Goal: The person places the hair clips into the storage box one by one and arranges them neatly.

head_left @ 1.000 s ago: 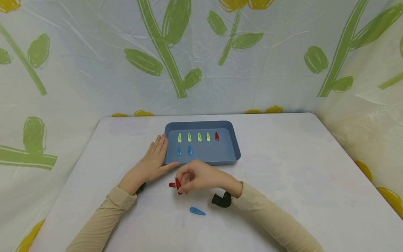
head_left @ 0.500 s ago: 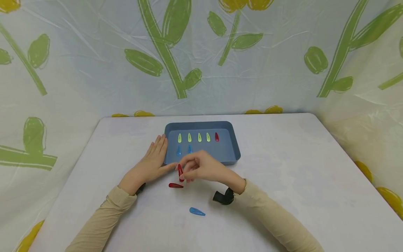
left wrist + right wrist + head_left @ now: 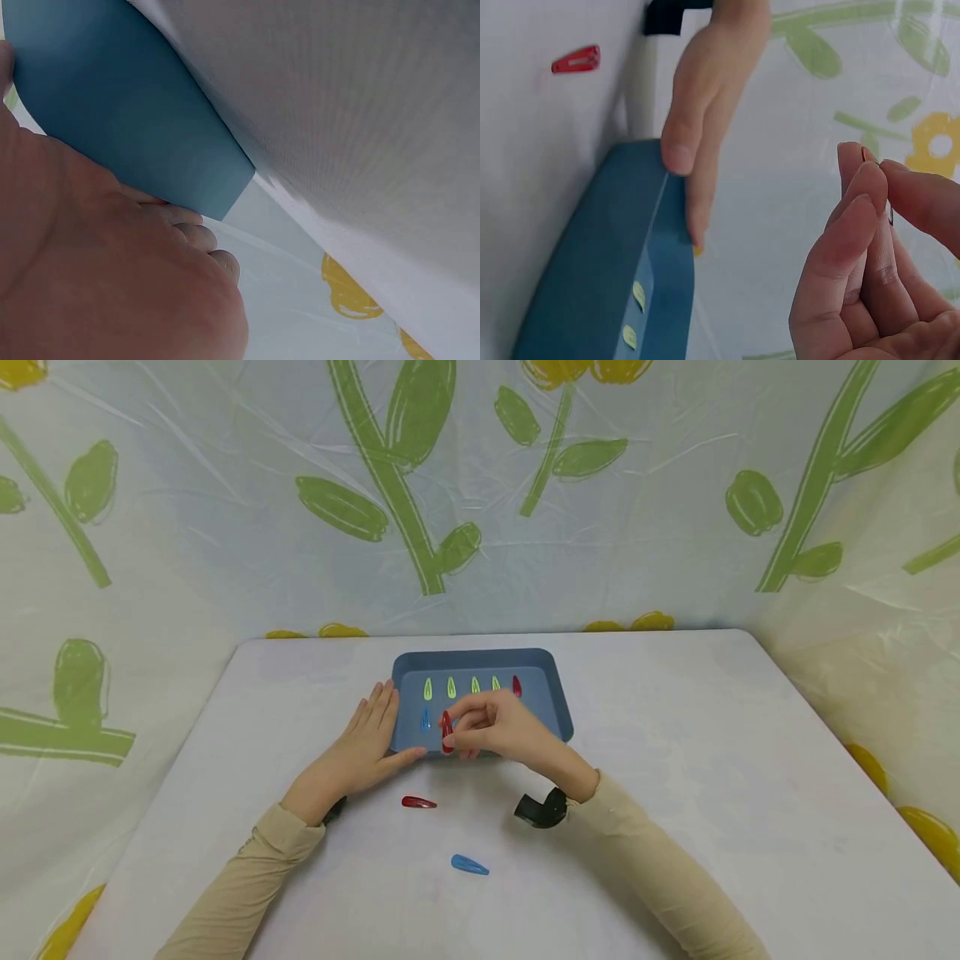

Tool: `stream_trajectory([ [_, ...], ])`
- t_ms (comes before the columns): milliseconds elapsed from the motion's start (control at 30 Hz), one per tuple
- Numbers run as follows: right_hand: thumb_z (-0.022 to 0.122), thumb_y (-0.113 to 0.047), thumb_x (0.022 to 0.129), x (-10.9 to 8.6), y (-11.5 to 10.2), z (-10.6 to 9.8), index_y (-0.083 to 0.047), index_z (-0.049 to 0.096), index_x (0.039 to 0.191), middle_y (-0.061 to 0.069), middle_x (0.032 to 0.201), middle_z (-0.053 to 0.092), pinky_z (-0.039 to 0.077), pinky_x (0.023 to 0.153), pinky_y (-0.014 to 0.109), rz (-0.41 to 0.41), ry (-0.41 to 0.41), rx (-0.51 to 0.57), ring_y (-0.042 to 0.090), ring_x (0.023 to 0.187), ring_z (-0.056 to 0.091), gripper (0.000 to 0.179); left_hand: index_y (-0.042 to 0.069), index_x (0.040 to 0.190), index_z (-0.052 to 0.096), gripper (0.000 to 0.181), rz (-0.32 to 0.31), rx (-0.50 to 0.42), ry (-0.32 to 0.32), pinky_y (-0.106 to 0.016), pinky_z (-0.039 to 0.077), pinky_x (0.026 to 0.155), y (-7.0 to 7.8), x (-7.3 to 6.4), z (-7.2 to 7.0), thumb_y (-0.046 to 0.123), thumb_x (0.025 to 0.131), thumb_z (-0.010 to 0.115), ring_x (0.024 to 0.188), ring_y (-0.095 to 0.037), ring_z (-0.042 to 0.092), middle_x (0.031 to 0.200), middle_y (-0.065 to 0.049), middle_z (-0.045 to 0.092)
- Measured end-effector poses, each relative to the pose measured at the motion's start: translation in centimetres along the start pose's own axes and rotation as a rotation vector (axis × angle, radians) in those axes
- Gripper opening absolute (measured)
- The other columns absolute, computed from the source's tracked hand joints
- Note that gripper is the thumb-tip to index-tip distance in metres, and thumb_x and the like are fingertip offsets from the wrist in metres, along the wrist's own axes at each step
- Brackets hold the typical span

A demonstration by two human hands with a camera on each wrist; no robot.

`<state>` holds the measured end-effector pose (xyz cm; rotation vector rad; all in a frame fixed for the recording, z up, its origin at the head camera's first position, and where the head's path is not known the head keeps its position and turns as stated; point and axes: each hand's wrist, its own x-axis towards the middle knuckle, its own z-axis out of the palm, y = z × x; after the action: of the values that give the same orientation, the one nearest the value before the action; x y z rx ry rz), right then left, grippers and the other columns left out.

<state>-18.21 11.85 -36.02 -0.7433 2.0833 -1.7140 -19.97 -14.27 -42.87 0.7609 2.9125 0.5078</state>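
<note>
My right hand (image 3: pixel 501 724) pinches a red snap hair clip (image 3: pixel 447 732) between thumb and fingertips, above the front edge of a blue tray (image 3: pixel 480 658). In the right wrist view only a thin edge of that clip shows. My left hand (image 3: pixel 354 753) lies along the tray's left side with straight fingers, its thumb at the front rim. Inside the tray, a back row holds several yellow-green clips (image 3: pixel 428 688) and one red clip (image 3: pixel 517 685). A blue clip (image 3: pixel 426 719) lies in front of them; another beside it is mostly hidden behind the right hand.
On the white table (image 3: pixel 675 735), a second loose red clip (image 3: pixel 419 802) lies in front of the tray. Closer to me is a loose blue clip (image 3: pixel 470 864). A black wrist mount (image 3: pixel 542 809) hangs under the right wrist. A flower-patterned sheet (image 3: pixel 637 552) stands behind the table.
My right hand has carried the red hair clip forward and slightly right, from over the table to over the tray's front edge. The left hand has stayed put.
</note>
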Motion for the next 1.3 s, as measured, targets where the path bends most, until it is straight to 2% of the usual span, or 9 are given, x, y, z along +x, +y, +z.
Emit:
stream_trajectory([
  [200,0.073,-0.005,0.088,0.9,0.4,-1.5,-0.003,0.071,0.11,0.017,0.083,0.073,0.055,0.074,0.054,0.03,0.081,-0.022,0.026,0.066,0.063,0.023,-0.006,0.156,-0.001,0.108,-0.008,-0.002,-0.015,-0.05,0.0,0.12,0.0,0.0,0.0,0.071,0.094,0.044,0.15,-0.031,-0.014,0.164,-0.02,-0.009],
  [400,0.071,-0.006,0.089,1.9,1.4,-2.9,0.001,0.068,0.118,0.012,0.083,0.074,0.055,0.075,0.047,0.066,0.139,-0.018,0.039,0.074,0.063,0.031,-0.005,0.156,0.0,0.11,-0.007,-0.011,-0.02,-0.051,0.0,0.12,0.1,0.0,0.0,0.073,0.092,0.043,0.15,-0.029,-0.015,0.164,-0.018,-0.01],
  [533,0.071,-0.005,0.089,2.4,1.6,-3.6,0.003,0.068,0.116,0.012,0.083,0.073,0.055,0.076,0.049,0.095,0.164,0.026,0.049,0.08,0.059,0.029,-0.005,0.156,0.0,0.11,-0.004,-0.014,-0.018,-0.051,0.0,0.12,0.0,0.0,0.0,0.073,0.092,0.043,0.15,-0.029,-0.015,0.164,-0.018,-0.01],
  [700,0.072,-0.007,0.088,3.0,1.6,-4.3,0.005,0.068,0.113,0.012,0.083,0.073,0.055,0.074,0.042,0.125,0.16,0.04,0.041,0.076,0.061,0.028,-0.005,0.156,-0.001,0.11,-0.003,-0.017,-0.012,-0.05,-0.001,0.12,0.0,0.0,0.0,0.074,0.092,0.043,0.15,-0.029,-0.015,0.164,-0.018,-0.01],
  [767,0.073,-0.007,0.088,3.2,1.6,-4.5,0.004,0.069,0.112,0.012,0.084,0.074,0.056,0.075,0.043,0.147,0.153,0.033,0.04,0.077,0.062,0.027,-0.005,0.156,-0.001,0.111,-0.001,-0.019,-0.01,-0.05,0.0,0.12,-0.1,0.0,0.0,0.074,0.092,0.043,0.15,-0.029,-0.015,0.164,-0.018,-0.01],
  [933,0.075,-0.008,0.086,4.0,1.5,-5.0,0.001,0.069,0.111,0.013,0.085,0.074,0.055,0.084,0.052,0.216,0.153,0.015,0.051,0.087,0.059,0.027,-0.005,0.156,0.0,0.11,0.004,-0.013,-0.003,-0.051,0.0,0.12,-0.2,0.0,0.2,0.074,0.092,0.043,0.15,-0.029,-0.014,0.164,-0.019,-0.009],
  [1000,0.075,-0.008,0.086,4.3,1.5,-5.2,0.001,0.069,0.113,0.013,0.085,0.074,0.056,0.083,0.049,0.238,0.155,0.003,0.052,0.089,0.059,0.029,-0.005,0.156,0.0,0.11,0.005,-0.008,-0.001,-0.051,0.0,0.12,-0.3,0.1,0.2,0.074,0.092,0.043,0.15,-0.029,-0.014,0.164,-0.018,-0.009],
  [1167,0.076,-0.008,0.085,5.1,1.5,-5.7,-0.001,0.069,0.116,0.013,0.086,0.073,0.058,0.08,0.044,0.277,0.152,-0.014,0.043,0.082,0.065,0.033,-0.006,0.156,0.0,0.11,0.007,-0.005,0.0,-0.051,0.0,0.12,-0.4,0.1,0.3,0.073,0.093,0.043,0.15,-0.03,-0.014,0.164,-0.018,-0.01],
  [1300,0.075,-0.005,0.085,5.5,1.6,-6.1,-0.001,0.069,0.116,0.015,0.087,0.074,0.054,0.087,0.053,0.29,0.14,-0.011,0.028,0.071,0.068,0.032,-0.006,0.156,0.0,0.109,0.009,-0.002,-0.001,-0.051,0.001,0.12,-0.3,0.1,0.3,0.072,0.093,0.044,0.15,-0.03,-0.014,0.164,-0.019,-0.01],
])
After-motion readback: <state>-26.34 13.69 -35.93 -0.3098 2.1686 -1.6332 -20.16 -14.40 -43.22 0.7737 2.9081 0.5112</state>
